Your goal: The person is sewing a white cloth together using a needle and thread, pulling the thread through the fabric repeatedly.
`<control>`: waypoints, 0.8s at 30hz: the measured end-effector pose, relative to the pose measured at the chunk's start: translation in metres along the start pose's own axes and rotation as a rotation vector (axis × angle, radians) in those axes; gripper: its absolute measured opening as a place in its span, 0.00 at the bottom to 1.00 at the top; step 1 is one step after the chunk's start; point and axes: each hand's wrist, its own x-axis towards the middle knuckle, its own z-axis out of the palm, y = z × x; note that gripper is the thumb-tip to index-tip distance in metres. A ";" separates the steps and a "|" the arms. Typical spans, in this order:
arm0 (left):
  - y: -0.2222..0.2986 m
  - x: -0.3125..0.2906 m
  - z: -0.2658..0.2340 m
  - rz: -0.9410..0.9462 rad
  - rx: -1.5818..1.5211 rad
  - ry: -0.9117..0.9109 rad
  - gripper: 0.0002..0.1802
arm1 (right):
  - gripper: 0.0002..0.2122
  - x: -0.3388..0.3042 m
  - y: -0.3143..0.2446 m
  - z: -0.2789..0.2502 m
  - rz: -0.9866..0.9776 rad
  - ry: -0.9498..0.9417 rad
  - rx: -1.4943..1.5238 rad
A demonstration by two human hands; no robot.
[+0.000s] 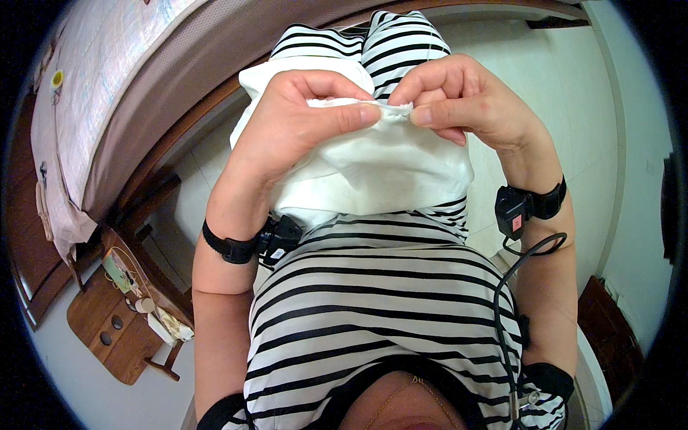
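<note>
White cloth [373, 168] bunched over the striped lap, its pinched hem running left to right; left hand [297, 122] and right hand [459, 100] each close their grip on that edge.

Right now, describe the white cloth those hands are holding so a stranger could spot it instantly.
Start at the black-and-white striped clothing filling the middle. Above it, the left hand and right hand pinch one edge of the white cloth. It is the only plain, unstriped fabric there.
</note>
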 end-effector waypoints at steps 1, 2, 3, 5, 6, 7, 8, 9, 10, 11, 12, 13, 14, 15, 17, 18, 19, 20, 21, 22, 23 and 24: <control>0.000 0.000 0.000 0.000 0.002 0.002 0.09 | 0.10 0.000 -0.001 0.000 0.008 -0.006 -0.015; 0.000 0.000 0.000 -0.002 0.000 0.002 0.09 | 0.10 0.000 -0.003 0.001 0.016 -0.012 -0.031; 0.000 0.000 0.000 -0.005 -0.001 0.000 0.09 | 0.10 0.000 -0.004 0.001 0.025 -0.017 -0.047; 0.000 0.000 0.000 -0.010 0.000 0.001 0.08 | 0.10 0.000 -0.005 0.001 0.021 -0.021 -0.050; 0.000 0.000 0.000 -0.013 0.003 0.003 0.08 | 0.10 -0.001 -0.005 0.001 0.020 -0.023 -0.052; 0.000 0.000 0.000 -0.016 0.006 0.005 0.07 | 0.09 -0.001 -0.004 0.002 0.015 -0.003 -0.047; 0.000 0.000 0.000 -0.015 0.010 0.014 0.07 | 0.08 -0.001 -0.004 0.004 0.010 0.017 -0.043; 0.000 -0.001 0.000 -0.012 0.015 0.023 0.07 | 0.08 -0.001 -0.004 0.005 0.006 0.037 -0.039; 0.000 -0.001 0.000 -0.010 0.019 0.031 0.07 | 0.08 -0.001 -0.004 0.006 0.005 0.042 -0.046; -0.001 -0.001 0.000 -0.009 0.014 0.030 0.07 | 0.08 -0.001 -0.003 0.007 0.004 0.048 -0.053; -0.001 -0.001 0.000 -0.008 0.008 0.028 0.07 | 0.08 -0.001 -0.003 0.007 0.003 0.054 -0.061; -0.001 -0.001 0.000 -0.007 0.003 0.026 0.07 | 0.07 -0.002 -0.004 0.008 0.007 0.062 -0.070; -0.001 -0.002 0.000 -0.008 0.010 0.032 0.07 | 0.07 -0.003 -0.005 0.009 0.010 0.071 -0.080; -0.001 -0.003 -0.001 -0.009 0.017 0.040 0.07 | 0.07 -0.003 -0.006 0.010 0.014 0.078 -0.090; -0.001 -0.004 -0.001 -0.010 0.036 0.051 0.07 | 0.07 -0.003 -0.004 0.010 0.006 0.089 -0.126; 0.000 -0.006 -0.001 -0.011 0.049 0.055 0.08 | 0.07 -0.003 -0.003 0.010 0.003 0.094 -0.144; 0.001 -0.008 0.000 -0.013 0.062 0.059 0.08 | 0.06 -0.003 -0.004 0.012 -0.019 0.117 -0.216; 0.002 -0.009 0.001 -0.003 0.085 0.069 0.08 | 0.07 -0.003 -0.005 0.016 -0.041 0.139 -0.288; 0.003 -0.011 0.004 0.006 0.108 0.077 0.08 | 0.07 -0.003 -0.006 0.021 -0.062 0.163 -0.360; 0.004 -0.012 0.006 0.014 0.130 0.086 0.07 | 0.07 -0.002 -0.006 0.026 -0.076 0.189 -0.419; 0.004 -0.013 0.007 0.019 0.150 0.080 0.07 | 0.07 -0.001 -0.006 0.031 -0.090 0.214 -0.478; 0.005 -0.014 0.008 0.026 0.171 0.073 0.07 | 0.07 -0.001 -0.006 0.034 -0.104 0.241 -0.538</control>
